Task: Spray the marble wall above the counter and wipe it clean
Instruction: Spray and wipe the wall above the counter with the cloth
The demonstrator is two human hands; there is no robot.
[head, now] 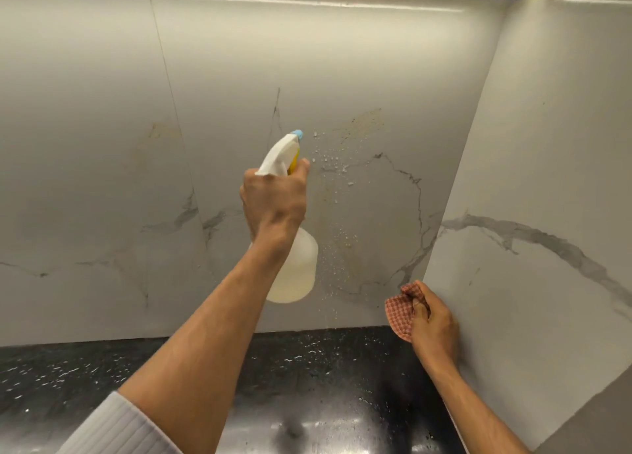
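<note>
At the neck of the spray bottle [294, 269], the left hand [273, 204] is wrapped closed, with a forefinger reaching round to the yellow trigger [293, 164] beneath the white head. Whether the trigger is pressed at this instant cannot be told. The bottle hangs below the fist, its pale translucent body tilted slightly, and the blue nozzle [297, 134] points up and right toward the marble wall [342, 60]. That aim appears deliberate: a yellowish stain [366, 120] sits just beyond the nozzle, and fine droplets [330, 161] already bead on the stone beside it and run in a loose trail down toward the counter joint.

The right hand [432, 320] is held lower and to the side, near the inside corner where the back wall meets the side panel [547, 146]. It is closed on a bunched red-checked cloth [400, 311], part of which sticks out past the fingers. Judged from its position, the cloth is parked clear of the spray yet close enough to come in for wiping.

Below, the black counter [102, 368] carries scattered wet specks, heaviest beneath the sprayed patch. A second faint yellowish mark [160, 130] shows on the left panel, dry and without droplets.

Assessment: spraying is under way on the right-hand patch; wiping has not begun, and the left panel remains untreated.
</note>
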